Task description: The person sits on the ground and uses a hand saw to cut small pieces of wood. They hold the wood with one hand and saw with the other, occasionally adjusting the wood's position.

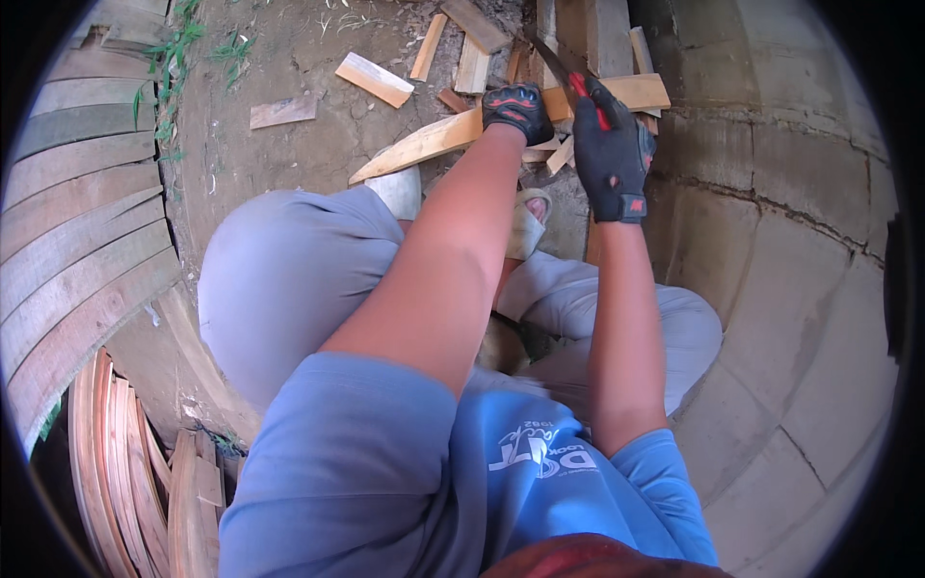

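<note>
My left hand, in a black glove with red trim, is closed around a long pale wooden strip. The strip's pointed end reaches toward the lower left, and its other part runs under both hands to a squared end at the right. My right hand, in a matching glove, grips a machete just above the strip. Its dark, narrow blade slants up and to the left; the handle is mostly hidden by my fingers. Whether the blade touches the wood cannot be made out.
Loose wood offcuts lie on the dirt ground around my hands. Upright timber stands beyond them. A block wall rises at the right. Wooden boards line the left, with stacked strips at the lower left. My bent knees flank the work.
</note>
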{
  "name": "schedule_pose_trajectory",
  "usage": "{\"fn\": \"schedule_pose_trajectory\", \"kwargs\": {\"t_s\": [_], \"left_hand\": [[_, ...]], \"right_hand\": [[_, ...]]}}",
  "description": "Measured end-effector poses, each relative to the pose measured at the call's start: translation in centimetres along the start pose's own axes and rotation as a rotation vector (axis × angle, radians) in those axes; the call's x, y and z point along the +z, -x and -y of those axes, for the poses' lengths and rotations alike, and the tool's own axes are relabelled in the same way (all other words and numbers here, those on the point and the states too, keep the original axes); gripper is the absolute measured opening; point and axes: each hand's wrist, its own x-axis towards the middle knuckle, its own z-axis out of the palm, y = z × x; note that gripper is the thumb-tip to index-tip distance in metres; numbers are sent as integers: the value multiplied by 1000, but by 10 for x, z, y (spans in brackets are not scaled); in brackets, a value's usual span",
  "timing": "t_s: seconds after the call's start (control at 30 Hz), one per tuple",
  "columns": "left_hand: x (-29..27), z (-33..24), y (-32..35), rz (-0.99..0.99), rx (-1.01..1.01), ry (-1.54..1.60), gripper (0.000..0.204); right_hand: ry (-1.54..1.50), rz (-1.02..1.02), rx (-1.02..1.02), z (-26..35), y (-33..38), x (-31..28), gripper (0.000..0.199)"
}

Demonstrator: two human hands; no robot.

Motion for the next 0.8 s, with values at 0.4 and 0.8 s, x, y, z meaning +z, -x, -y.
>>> {"fn": "schedule_pose_trajectory", "kwargs": {"t_s": [0.4, 0.8], "left_hand": [[-9, 14, -13, 231, 34, 57, 62], [3, 14, -13, 112, 24, 63, 58]], "right_hand": [[-38, 13, 64, -13, 138, -36, 38], [-62, -33, 1, 9, 127, -73, 39]]}}
